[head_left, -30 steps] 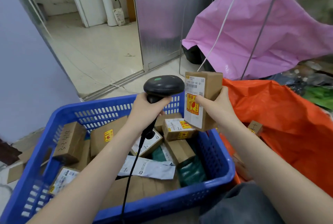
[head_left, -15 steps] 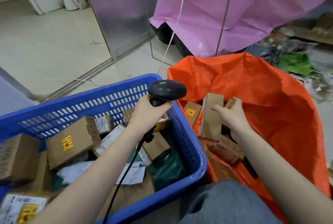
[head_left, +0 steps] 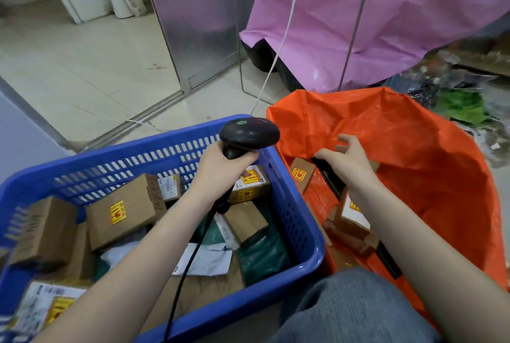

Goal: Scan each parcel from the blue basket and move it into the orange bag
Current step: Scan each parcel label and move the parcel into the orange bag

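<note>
**Parcels sit in both the basket and the bag**

Parcels (head_left: 125,208) fill the blue basket (head_left: 298,221) on my left: brown cartons with yellow stickers, a white mailer and dark green pouches, heaped loosely against one another. A carton with a printed label lies in the near left corner of the basket.

My left hand (head_left: 220,167) is over the basket's far right part, its fingers wrapped round the handle of the black scanner (head_left: 249,135). The scanner's head points away from me, a green dot on top, and its black cable (head_left: 187,260) runs down along my forearm towards the basket's near rim.

To the right, just beside the basket, the orange bag (head_left: 414,149) stands open. More cartons (head_left: 302,174) lie at its bottom, some with the same yellow stickers. My right hand (head_left: 350,162) hangs above them inside the bag's mouth, fingers spread and relaxed, holding nothing.

Behind the bag a pink sheet (head_left: 372,17) drapes down, and pale floor tiles (head_left: 82,66) stretch off to the left.
</note>
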